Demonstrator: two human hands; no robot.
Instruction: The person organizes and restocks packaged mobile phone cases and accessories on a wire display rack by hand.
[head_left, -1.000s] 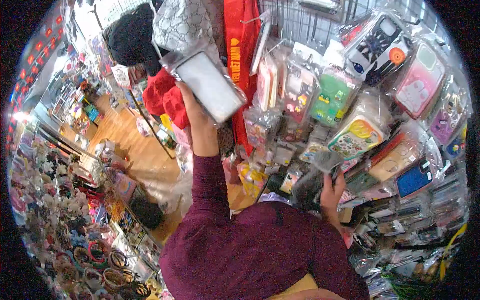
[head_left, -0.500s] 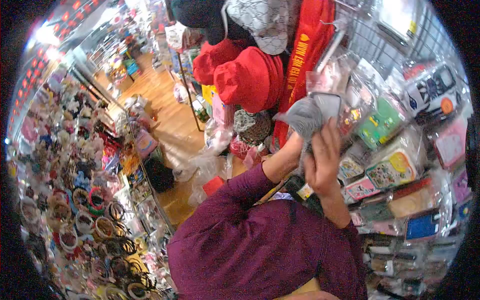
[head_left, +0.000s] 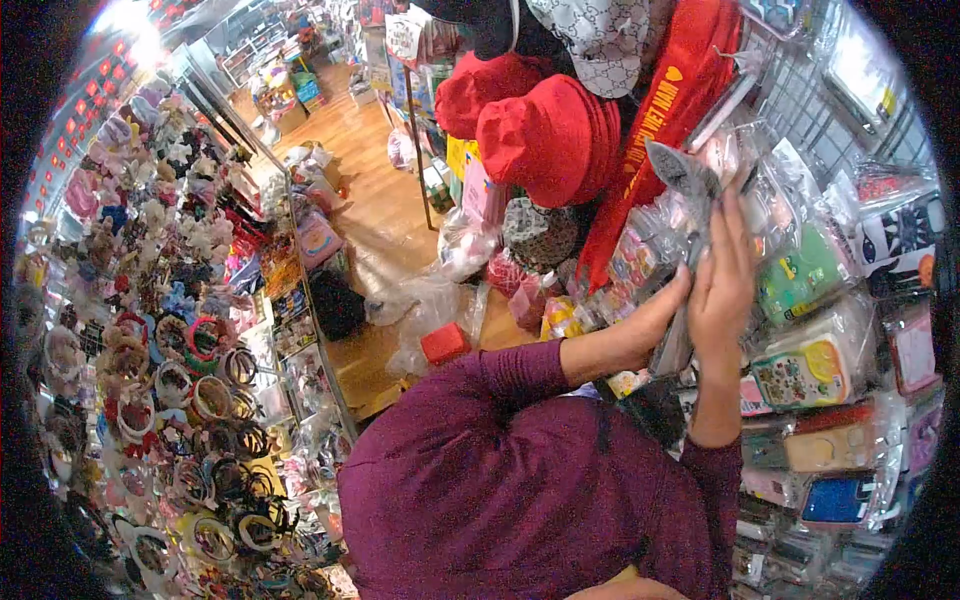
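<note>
A folded grey cloth item (head_left: 678,335) with a fine-striped look is between my two hands; its exact kind I cannot make out. My left hand (head_left: 660,312) grips it from the left, thumb side showing and most fingers hidden behind it. Flat against its other side lies my right hand (head_left: 722,285), with fingers stretched upward. One pointed end of the cloth sticks out above the fingertips, in front of packaged phone cases.
Stacked red bucket hats (head_left: 550,140) and a red lettered sash (head_left: 650,130) hang ahead. Bagged phone cases (head_left: 800,375) cover the rack at right. Headbands (head_left: 210,395) crowd the left display. A red box (head_left: 445,343) and clear plastic lie on the wooden floor.
My hands have shifted right within the view, and the right hand now lies flatter along the cloth. The cloth looks narrower and more folded. The camera view has turned slightly.
</note>
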